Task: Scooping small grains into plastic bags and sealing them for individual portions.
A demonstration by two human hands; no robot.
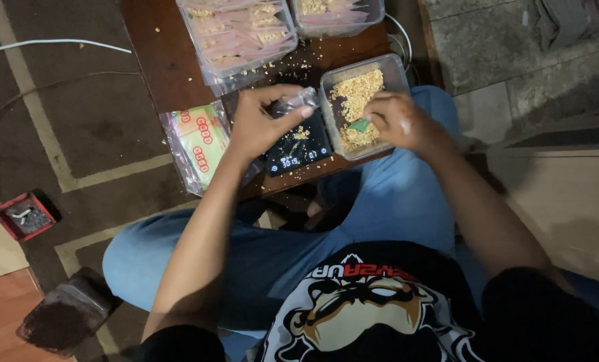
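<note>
Left hand [259, 124] pinches a small clear bag [294, 102] above the black scale [299, 149]; the right hand [396, 121], just to the bag's right, grips a green scoop [361, 125] in the crumb-filled tub [365, 107] on the tabletop [165, 60].

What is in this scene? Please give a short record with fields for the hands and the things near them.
left hand: holds a small clear bag over the black digital scale
right hand: in the clear tub of yellow crumbs, on a small green scoop
scale: display lit, some crumbs on it
low wooden table: carries the scale, the tub and two containers of filled bags
stack of wrapped packets: at the table edge beside the left hand
floor: red tray
</note>
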